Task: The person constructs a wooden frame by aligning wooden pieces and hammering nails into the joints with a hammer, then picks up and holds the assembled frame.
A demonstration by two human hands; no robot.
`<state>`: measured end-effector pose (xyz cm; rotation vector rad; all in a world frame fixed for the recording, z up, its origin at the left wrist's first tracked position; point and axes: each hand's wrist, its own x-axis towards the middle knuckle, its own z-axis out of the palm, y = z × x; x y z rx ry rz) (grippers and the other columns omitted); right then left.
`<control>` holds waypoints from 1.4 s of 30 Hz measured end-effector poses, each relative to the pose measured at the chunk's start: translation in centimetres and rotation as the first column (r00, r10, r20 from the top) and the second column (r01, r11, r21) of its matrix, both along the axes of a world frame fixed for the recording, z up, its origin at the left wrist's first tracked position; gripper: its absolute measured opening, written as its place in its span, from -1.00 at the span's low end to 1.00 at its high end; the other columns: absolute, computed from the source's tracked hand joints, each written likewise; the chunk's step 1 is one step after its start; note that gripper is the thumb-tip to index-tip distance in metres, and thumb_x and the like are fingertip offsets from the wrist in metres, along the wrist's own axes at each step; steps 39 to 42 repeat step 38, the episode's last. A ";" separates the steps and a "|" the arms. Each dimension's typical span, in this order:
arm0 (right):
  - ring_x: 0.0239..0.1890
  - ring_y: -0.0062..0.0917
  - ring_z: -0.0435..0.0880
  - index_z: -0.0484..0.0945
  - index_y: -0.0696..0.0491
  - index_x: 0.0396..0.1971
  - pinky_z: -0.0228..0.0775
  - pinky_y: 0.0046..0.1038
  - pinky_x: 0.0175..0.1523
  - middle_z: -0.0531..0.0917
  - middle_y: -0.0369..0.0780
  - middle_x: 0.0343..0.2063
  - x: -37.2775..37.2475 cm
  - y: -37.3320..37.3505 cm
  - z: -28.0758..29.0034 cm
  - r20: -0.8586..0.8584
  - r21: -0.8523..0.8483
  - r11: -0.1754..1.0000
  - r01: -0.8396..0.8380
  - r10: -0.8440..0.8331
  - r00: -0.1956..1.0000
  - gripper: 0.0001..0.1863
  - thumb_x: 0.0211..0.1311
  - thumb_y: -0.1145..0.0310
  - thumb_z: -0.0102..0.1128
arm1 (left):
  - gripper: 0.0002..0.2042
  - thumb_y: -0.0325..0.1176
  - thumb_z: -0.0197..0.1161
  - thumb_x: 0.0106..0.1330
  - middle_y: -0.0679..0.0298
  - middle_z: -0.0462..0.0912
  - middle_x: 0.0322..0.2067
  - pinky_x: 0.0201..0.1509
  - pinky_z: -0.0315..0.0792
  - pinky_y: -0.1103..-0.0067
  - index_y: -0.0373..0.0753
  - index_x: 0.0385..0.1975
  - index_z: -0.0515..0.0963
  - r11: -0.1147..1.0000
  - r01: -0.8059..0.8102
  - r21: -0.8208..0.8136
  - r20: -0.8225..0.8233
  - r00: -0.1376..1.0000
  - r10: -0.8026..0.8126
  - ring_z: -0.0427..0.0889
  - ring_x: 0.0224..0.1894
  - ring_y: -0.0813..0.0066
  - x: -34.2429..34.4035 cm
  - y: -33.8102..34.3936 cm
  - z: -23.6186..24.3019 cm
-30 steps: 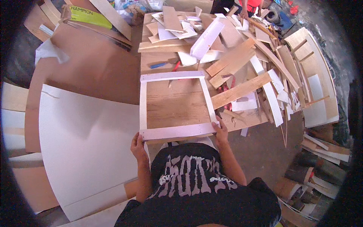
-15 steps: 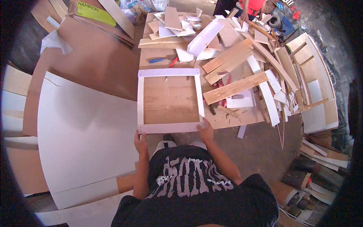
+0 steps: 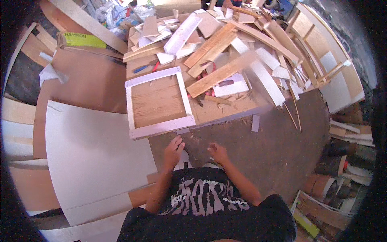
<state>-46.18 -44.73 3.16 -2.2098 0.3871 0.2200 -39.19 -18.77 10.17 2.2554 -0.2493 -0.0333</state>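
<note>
A square white wooden frame (image 3: 159, 128) lies flat on the workbench (image 3: 225, 109) at its near edge, with bare plywood showing through its middle. Both hands hang in the air below the bench edge, apart from the frame. My left hand (image 3: 173, 147) is nearest the frame's near rail, its fingers loosely spread and holding nothing. My right hand (image 3: 217, 151) is a little farther right, also holding nothing, with its fingers curled but apart.
Wood offcuts and long planks (image 3: 219, 74) are piled over the far and right part of the bench. A large white panel (image 3: 90, 157) lies on the floor to the left. A white shelf frame (image 3: 330, 68) stands at the right. Brown boards (image 3: 88, 80) lie left of the bench.
Both hands have let go of the frame's near rail and drawn back toward my body. The view has shifted, so the bench sits higher and farther off.
</note>
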 end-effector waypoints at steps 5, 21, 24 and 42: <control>-0.07 -0.35 0.76 0.62 0.08 0.05 0.55 -0.33 0.09 0.75 -0.12 -0.10 -5.9 -2.4 0.6 -0.022 0.098 0.987 0.131 -0.130 0.991 -0.62 0.27 0.26 0.30 | -0.61 -0.31 0.27 0.39 0.11 0.73 -0.03 0.11 0.49 0.57 -0.36 0.14 0.52 0.925 -0.033 -0.379 -0.368 0.922 -0.118 0.68 0.04 0.48 -4.1 -5.9 4.1; -0.06 -0.51 0.75 0.62 0.07 0.05 0.55 -0.45 0.09 0.77 -0.18 -0.11 -1.9 -8.8 8.5 0.076 0.206 0.926 0.317 -0.338 0.938 -0.65 0.27 0.39 0.30 | -0.71 -0.35 0.17 0.46 0.11 0.73 -0.16 0.06 0.51 0.60 -0.46 -0.01 0.58 0.825 0.093 -0.557 -0.309 0.899 -0.311 0.69 -0.09 0.48 3.5 -15.9 1.1; -0.09 -0.52 0.76 0.62 0.09 0.05 0.55 -0.46 0.06 0.77 -0.20 -0.12 0.2 -10.6 9.2 0.073 0.155 0.925 0.347 -0.361 0.930 -0.65 0.27 0.39 0.30 | -0.69 -0.31 0.17 0.47 0.12 0.73 -0.17 0.05 0.51 0.59 -0.46 -0.01 0.58 0.790 0.120 -0.601 -0.307 0.878 -0.367 0.69 -0.10 0.49 7.6 -19.2 0.0; -0.09 -0.58 0.73 0.61 0.17 0.02 0.56 -0.50 0.03 0.77 -0.21 -0.17 8.3 -21.6 9.0 0.136 0.259 0.844 0.470 -0.513 0.847 -0.69 0.28 0.48 0.32 | -0.68 -0.19 0.27 0.41 0.19 0.72 -0.16 0.08 0.45 0.62 -0.29 0.00 0.62 0.850 0.179 -0.496 -0.292 0.887 -0.357 0.66 -0.08 0.52 15.1 -29.0 -1.3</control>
